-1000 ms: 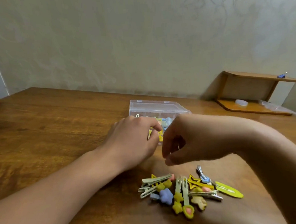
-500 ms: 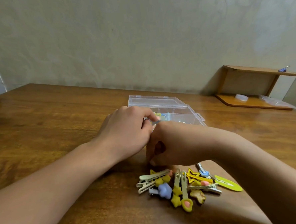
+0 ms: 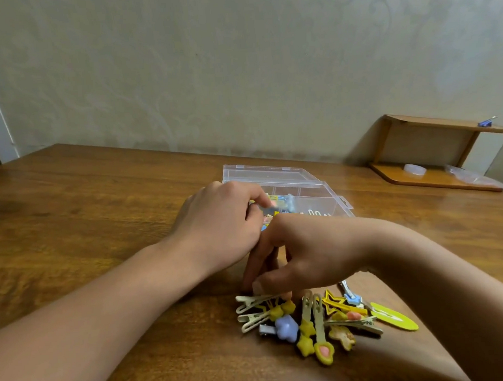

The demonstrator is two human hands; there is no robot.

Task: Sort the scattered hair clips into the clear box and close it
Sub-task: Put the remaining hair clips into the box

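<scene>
The clear box (image 3: pixel 327 193) stands open in the middle of the wooden table, its lid (image 3: pixel 261 173) laid back behind it, with several clips inside. My left hand (image 3: pixel 223 224) is over the box's near left side and pinches a pale blue hair clip (image 3: pixel 283 203) between thumb and forefinger. My right hand (image 3: pixel 301 255) reaches down to the pile of hair clips (image 3: pixel 317 321) in front of the box. Its fingertips touch a cream clip (image 3: pixel 251 300) at the pile's left edge. Whether the fingers have closed on that clip is unclear.
A small wooden shelf (image 3: pixel 436 155) stands at the back right against the wall, with a clear round lid (image 3: pixel 414 169), a plastic bag (image 3: pixel 464 174) and a blue clip (image 3: pixel 486 122) on top. The table's left edge is at far left.
My right hand dropped from in front of the box down onto the pile of clips. My left hand moved further over the box, now showing a pale blue clip at its fingertips.
</scene>
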